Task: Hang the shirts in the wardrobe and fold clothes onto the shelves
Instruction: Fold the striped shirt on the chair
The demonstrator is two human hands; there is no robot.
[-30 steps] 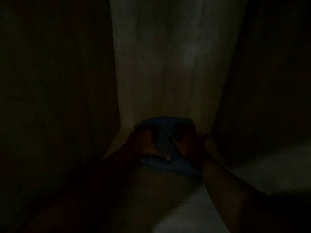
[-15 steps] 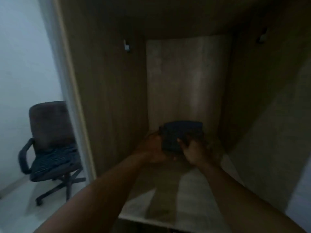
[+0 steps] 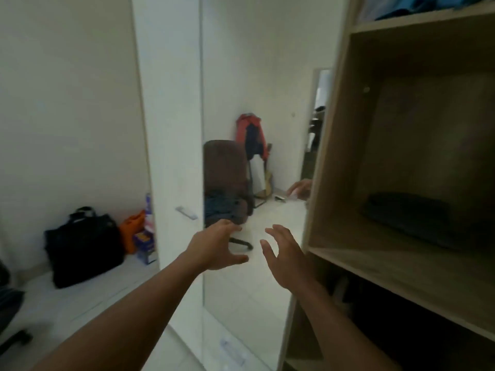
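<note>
Light wood-grain wardrobe shelf [image 3: 375,258] at right, dark near-black folded garment [image 3: 409,218] on it, bright blue cloth [image 3: 417,4] on the shelf above, plain white wardrobe door [image 3: 171,129], black bag [image 3: 83,247] and orange bag [image 3: 132,231] at left, brown chair [image 3: 225,172] with red-and-navy jacket [image 3: 250,132] behind, off-white wall [image 3: 67,76]

folded dark garment [image 3: 407,218]: flat, compact rectangle, lying toward the back of the middle shelf [image 3: 375,261] in the open wooden wardrobe [image 3: 330,156]. exact shade lost in shadow. blue clothes [image 3: 417,4]: bunched on the upper shelf [image 3: 428,18], cut off by the frame edge.
</note>
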